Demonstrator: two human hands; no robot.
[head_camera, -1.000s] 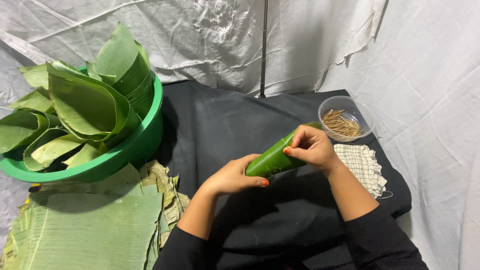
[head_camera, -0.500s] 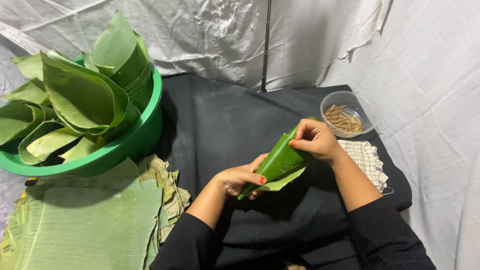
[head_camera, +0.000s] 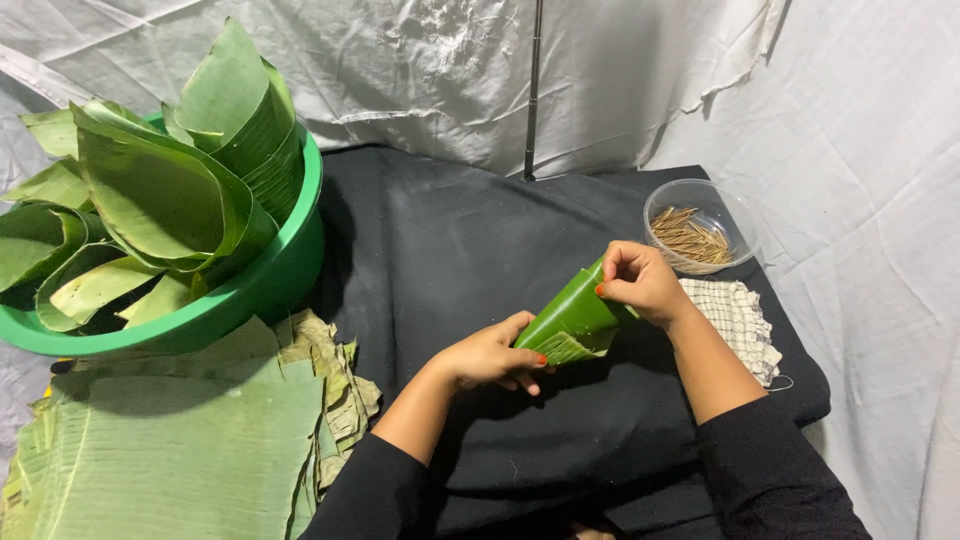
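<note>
I hold a rolled green banana leaf (head_camera: 572, 318) shaped like a cone above the black cloth-covered table (head_camera: 450, 240). My left hand (head_camera: 492, 354) grips its lower, narrow end. My right hand (head_camera: 640, 282) pinches the upper, wider edge with its fingers closed on the fold. The leaf lies slanted between both hands, its torn lower flap hanging under the roll.
A green basin (head_camera: 265, 290) full of rolled banana leaves stands at the left. Flat banana leaf sheets (head_camera: 170, 450) lie stacked in front of it. A clear bowl of thin wooden sticks (head_camera: 700, 225) sits at the far right, beside a checked cloth (head_camera: 735, 315). White fabric hangs behind.
The leaf has been turned and rolled tighter between my hands. My left hand slid lower along it, and both hands sit a little nearer to me.
</note>
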